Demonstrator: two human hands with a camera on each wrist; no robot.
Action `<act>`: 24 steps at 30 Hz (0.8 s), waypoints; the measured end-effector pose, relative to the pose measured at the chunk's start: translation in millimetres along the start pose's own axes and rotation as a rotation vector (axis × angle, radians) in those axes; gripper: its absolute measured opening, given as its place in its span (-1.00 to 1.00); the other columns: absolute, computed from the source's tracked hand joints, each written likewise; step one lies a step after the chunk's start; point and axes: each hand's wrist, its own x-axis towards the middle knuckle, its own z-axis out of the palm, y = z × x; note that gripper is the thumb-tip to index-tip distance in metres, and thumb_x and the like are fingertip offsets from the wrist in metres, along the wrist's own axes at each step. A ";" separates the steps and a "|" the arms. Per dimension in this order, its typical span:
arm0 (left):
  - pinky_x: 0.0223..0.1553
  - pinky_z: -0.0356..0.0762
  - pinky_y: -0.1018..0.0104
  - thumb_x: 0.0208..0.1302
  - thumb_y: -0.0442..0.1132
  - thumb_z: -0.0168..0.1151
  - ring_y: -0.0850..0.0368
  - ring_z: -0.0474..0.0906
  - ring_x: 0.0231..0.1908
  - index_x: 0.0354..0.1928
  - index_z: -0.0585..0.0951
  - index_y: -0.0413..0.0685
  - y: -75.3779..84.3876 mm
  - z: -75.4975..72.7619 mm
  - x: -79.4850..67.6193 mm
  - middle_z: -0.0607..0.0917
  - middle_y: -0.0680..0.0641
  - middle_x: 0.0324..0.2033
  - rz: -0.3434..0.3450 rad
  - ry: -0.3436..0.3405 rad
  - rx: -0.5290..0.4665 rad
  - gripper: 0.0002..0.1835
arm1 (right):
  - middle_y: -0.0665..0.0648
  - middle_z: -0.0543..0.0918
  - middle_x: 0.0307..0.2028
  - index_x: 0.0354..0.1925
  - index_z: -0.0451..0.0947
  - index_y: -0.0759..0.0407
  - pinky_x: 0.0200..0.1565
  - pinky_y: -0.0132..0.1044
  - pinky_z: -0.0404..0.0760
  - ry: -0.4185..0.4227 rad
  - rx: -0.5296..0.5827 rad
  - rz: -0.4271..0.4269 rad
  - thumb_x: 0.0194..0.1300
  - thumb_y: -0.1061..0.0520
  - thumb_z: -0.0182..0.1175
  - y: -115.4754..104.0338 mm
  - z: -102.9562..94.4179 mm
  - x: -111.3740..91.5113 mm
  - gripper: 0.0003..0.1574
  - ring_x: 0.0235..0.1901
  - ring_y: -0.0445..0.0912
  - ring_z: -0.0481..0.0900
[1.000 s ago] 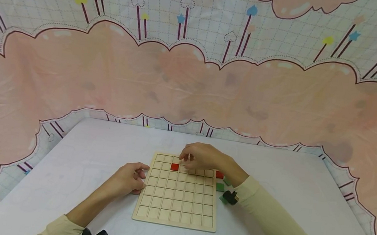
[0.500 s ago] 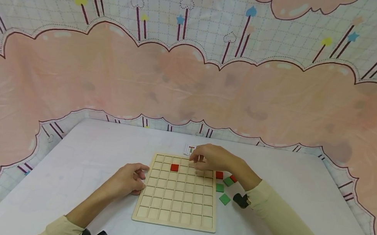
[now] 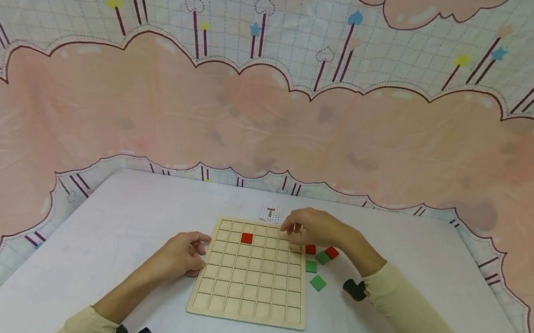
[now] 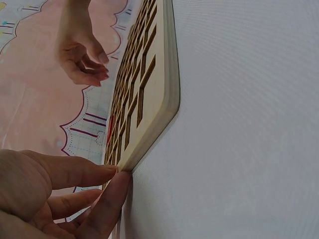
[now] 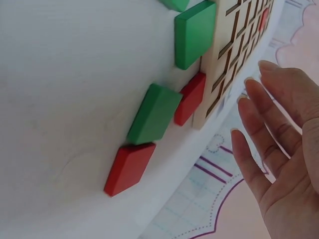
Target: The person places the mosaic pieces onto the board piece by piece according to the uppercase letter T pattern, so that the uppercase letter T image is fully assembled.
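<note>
A pale wooden grid board lies on the white table, with one red square tile in a cell of its second row. My left hand rests its thumb and fingertips against the board's left edge; the left wrist view shows the fingertips touching the rim. Over the far right corner of the board hovers my right hand, fingers loosely bent and nothing between them. Beside the board's right edge lie two red tiles and several green tiles, one green and one red touching each other.
A small printed card with a coloured grid pattern lies just behind the board. Behind the table hangs a pink and white patterned cloth.
My right hand has moved right across the board's far rows, uncovering the printed card and more of the loose tiles. The left hand and the board stay where they were.
</note>
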 end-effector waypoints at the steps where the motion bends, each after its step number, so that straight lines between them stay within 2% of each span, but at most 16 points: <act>1: -0.48 0.61 0.32 -0.01 -0.64 0.25 0.12 0.50 -0.40 0.26 0.46 -0.44 0.3 0.2 0.0 0.50 -0.17 -0.20 0.001 0.000 0.002 -0.34 | -0.09 0.69 -0.14 0.07 0.71 0.07 -0.08 -0.27 0.62 0.000 0.003 0.005 0.34 0.12 0.33 0.7 -0.3 -1.7 -0.67 -0.13 -0.14 0.59; 8: -0.48 0.59 0.32 0.01 -0.63 0.25 0.12 0.49 -0.40 0.27 0.46 -0.44 1.1 0.7 -0.1 0.49 -0.17 -0.20 -0.002 -0.001 0.010 -0.34 | -0.10 0.69 -0.17 0.00 0.72 0.07 -0.12 -0.29 0.63 0.020 0.010 0.001 0.34 0.12 0.33 5.0 -2.4 -14.6 -0.73 -0.15 -0.15 0.61; 17: -0.47 0.62 0.31 0.01 -0.63 0.25 0.12 0.49 -0.40 0.27 0.46 -0.43 1.0 1.0 -0.6 0.49 -0.16 -0.20 -0.002 0.002 0.018 -0.34 | -0.15 0.66 -0.19 0.00 0.71 -0.02 -0.12 -0.28 0.60 0.007 0.042 0.099 0.31 0.13 0.34 12.2 -0.7 -24.7 -0.71 -0.14 -0.18 0.56; 24: -0.47 0.63 0.30 0.01 -0.64 0.25 0.12 0.50 -0.40 0.26 0.47 -0.44 1.4 1.0 -1.0 0.49 -0.17 -0.20 0.000 0.007 0.015 -0.35 | -0.13 0.67 -0.18 0.00 0.71 0.00 -0.12 -0.28 0.60 0.016 0.031 0.099 0.28 0.16 0.33 16.5 -0.8 -32.3 -0.70 -0.11 -0.15 0.58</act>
